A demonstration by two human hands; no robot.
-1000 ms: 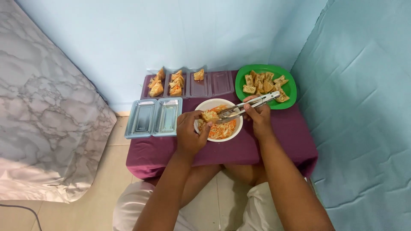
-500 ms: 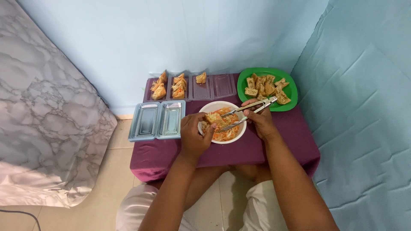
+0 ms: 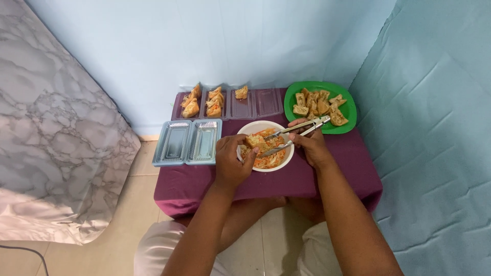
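Note:
My left hand [image 3: 232, 157] holds a fried tofu piece [image 3: 254, 141] over the white bowl [image 3: 283, 162] of shredded orange filling [image 3: 266, 158]. My right hand [image 3: 310, 144] grips metal tongs [image 3: 291, 136], their tips pointing left into the bowl beside the tofu piece. The bowl stands at the middle of a small table with a purple cloth [image 3: 327, 174]. A green plate [image 3: 313, 88] with several fried tofu pieces [image 3: 319, 105] lies behind my right hand.
Clear plastic trays [image 3: 255, 105] along the back hold stuffed pieces [image 3: 215, 101] on the left; the right compartments are mostly bare. Two blue-tinted lids [image 3: 188, 142] lie left of the bowl. A pale blue wall stands behind, a curtain on the right, a marbled mattress on the left.
The tongs' tips have dipped from above the bowl's rim down into the filling, next to the tofu piece in my left hand. The view has shifted slightly.

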